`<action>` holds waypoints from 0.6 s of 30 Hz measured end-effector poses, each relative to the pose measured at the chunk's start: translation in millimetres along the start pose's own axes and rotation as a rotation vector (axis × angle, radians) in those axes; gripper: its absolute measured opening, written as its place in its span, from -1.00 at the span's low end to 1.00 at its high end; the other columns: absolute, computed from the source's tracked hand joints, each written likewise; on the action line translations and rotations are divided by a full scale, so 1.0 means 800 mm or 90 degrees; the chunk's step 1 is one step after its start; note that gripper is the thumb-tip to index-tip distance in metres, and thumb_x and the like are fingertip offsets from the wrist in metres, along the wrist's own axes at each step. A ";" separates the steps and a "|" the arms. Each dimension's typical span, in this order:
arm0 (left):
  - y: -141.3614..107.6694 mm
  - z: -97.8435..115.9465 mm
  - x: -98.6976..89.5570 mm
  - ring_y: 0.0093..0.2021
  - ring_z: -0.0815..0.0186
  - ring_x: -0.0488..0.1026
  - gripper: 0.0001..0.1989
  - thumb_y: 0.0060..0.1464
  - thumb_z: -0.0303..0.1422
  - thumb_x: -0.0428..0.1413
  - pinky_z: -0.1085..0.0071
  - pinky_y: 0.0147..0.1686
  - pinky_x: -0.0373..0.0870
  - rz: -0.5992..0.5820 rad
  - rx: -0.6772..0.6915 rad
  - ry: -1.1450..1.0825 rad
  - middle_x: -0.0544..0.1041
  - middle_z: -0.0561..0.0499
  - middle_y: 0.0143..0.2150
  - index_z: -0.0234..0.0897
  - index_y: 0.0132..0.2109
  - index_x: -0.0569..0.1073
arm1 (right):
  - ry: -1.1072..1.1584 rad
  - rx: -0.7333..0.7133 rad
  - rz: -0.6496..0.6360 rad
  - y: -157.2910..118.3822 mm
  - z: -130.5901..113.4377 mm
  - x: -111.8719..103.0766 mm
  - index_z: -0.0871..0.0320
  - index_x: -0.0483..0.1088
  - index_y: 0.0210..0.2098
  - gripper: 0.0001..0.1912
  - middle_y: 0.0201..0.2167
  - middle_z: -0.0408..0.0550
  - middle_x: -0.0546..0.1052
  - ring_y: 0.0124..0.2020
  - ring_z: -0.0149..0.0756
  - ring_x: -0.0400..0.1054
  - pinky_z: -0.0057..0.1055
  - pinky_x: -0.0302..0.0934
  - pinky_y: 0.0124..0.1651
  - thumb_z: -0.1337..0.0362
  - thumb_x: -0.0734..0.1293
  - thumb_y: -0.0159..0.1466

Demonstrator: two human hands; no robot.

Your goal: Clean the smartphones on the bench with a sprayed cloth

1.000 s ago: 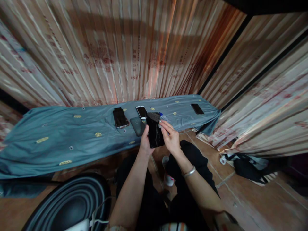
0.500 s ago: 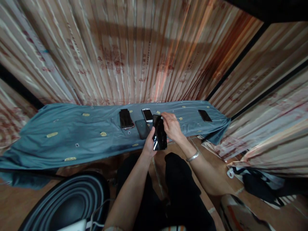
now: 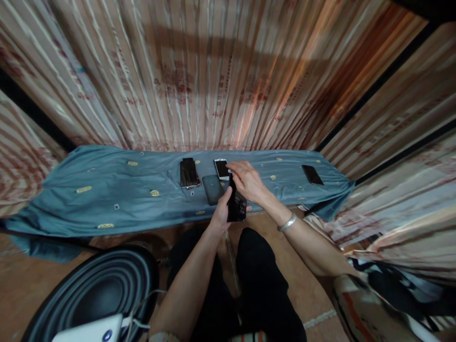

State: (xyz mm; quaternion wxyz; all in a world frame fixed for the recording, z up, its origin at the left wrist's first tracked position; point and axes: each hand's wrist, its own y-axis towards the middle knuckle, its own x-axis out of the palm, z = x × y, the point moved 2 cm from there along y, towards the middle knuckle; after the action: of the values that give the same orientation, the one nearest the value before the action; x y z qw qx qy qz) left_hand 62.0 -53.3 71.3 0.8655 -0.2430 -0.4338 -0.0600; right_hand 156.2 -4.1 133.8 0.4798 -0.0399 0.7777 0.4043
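My left hand (image 3: 221, 213) is closed around the left side of a black phone (image 3: 235, 209), its thumb along the edge. The phone is held over the front edge of the cloth-covered table, glossy side up. Over its top end, my right hand (image 3: 248, 180) has fingers pinched together near the upper left corner; what they hold, if anything, is too small to tell. Just beyond lie a white-framed phone (image 3: 220, 164), partly behind my right fingers, and a dark grey phone or cover (image 3: 211, 191).
A blue patterned cloth (image 3: 131, 199) covers the long table. On it lie dark phone-like pieces (image 3: 188, 174) left of centre and another dark phone (image 3: 312, 175) far right. A black ribbed round object (image 3: 103, 294) and a white box with cables (image 3: 90, 330) are at lower left. Curtains (image 3: 199, 71) hang behind.
My right hand has moved from the phone's upper right corner leftward across its top end. The phone's screen is now more covered by that hand. The whole view has shifted slightly.
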 end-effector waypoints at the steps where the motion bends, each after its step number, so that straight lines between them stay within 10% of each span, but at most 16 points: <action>1: 0.001 0.000 -0.001 -0.31 0.21 0.60 -0.66 0.27 -0.23 0.00 0.26 -0.23 0.58 0.006 0.002 0.002 0.63 -0.09 -0.35 -0.36 -0.04 0.53 | 0.006 -0.010 -0.006 0.001 0.001 0.000 0.25 0.40 0.09 -0.60 0.05 0.12 0.53 0.09 -0.12 0.34 -0.11 0.26 0.18 0.44 0.11 0.33; 18: 0.017 0.006 -0.017 -0.12 0.14 0.57 -0.40 0.23 0.05 -0.11 0.28 -0.10 0.48 -0.005 0.077 -0.046 0.62 -0.15 -0.22 -0.37 0.04 0.50 | -0.099 -0.180 -0.141 -0.036 -0.022 0.011 0.33 0.36 0.14 -0.58 0.11 0.20 0.45 0.21 -0.06 0.24 -0.09 0.26 0.26 0.49 0.15 0.32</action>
State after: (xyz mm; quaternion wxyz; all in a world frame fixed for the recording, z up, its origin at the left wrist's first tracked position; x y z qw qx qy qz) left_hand 54.5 -40.4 58.1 0.8621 -0.1902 -0.4689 -0.0285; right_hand 151.9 -32.1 113.4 0.5692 -0.1609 0.6646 0.4565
